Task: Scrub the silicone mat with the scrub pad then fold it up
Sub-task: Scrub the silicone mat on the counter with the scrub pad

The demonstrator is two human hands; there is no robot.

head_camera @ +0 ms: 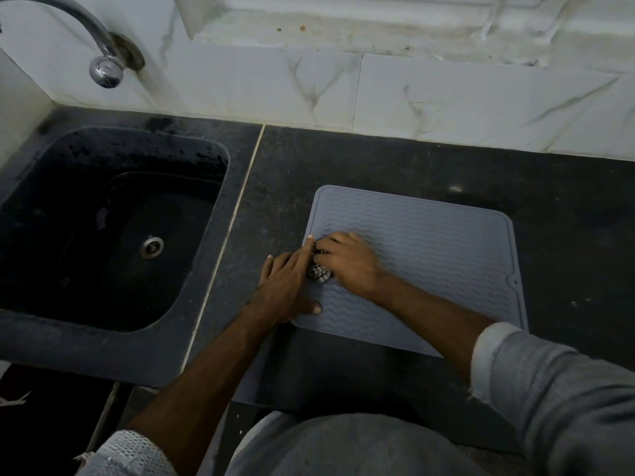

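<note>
A grey silicone mat (436,249) with a wavy ribbed pattern lies flat on the dark counter (378,159). My right hand (347,261) presses a mottled black-and-white scrub pad (319,272) onto the mat's left part; most of the pad is hidden under the fingers. My left hand (287,285) lies flat with fingers spread across the mat's left edge, thumb on the mat, touching the pad and my right hand.
A dark sink (113,228) with a metal drain (151,247) sits left of the mat, under a chrome tap (103,60). A white marbled tile wall (378,91) runs behind the counter. The counter's front edge is just below the mat.
</note>
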